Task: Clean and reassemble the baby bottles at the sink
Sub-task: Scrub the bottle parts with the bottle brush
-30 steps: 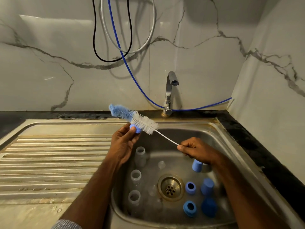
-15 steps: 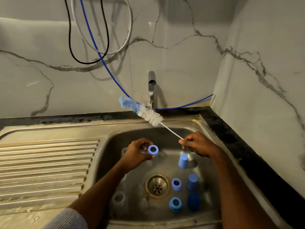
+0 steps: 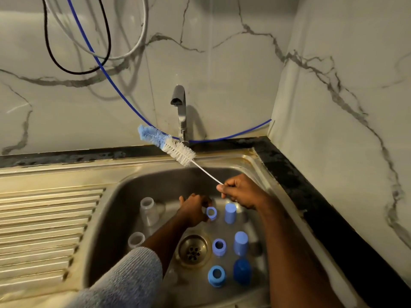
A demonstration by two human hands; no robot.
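My left hand [image 3: 193, 210] reaches low into the steel sink [image 3: 124, 187] and holds a blue bottle ring [image 3: 211, 213] near the basin floor. My right hand [image 3: 241, 192] pinches the thin wire handle of a bottle brush [image 3: 169, 146], whose blue and white bristle head points up and left toward the tap. Two clear bottles [image 3: 148, 210] [image 3: 136, 240] stand at the basin's left. Blue caps [image 3: 230, 213] [image 3: 240, 242] [image 3: 242, 271] and two more rings [image 3: 219, 247] [image 3: 216, 276] sit right of the drain [image 3: 193, 250].
A tap [image 3: 180, 107] rises behind the sink's back rim. The ribbed draining board [image 3: 44, 230] lies to the left. Black, white and blue cables [image 3: 97, 56] hang on the marble wall. A dark counter edge [image 3: 311, 196] runs along the right.
My left hand came down from beside the brush head into the basin with the blue ring. The brush swung up toward the tap. The view shifted right and closer.
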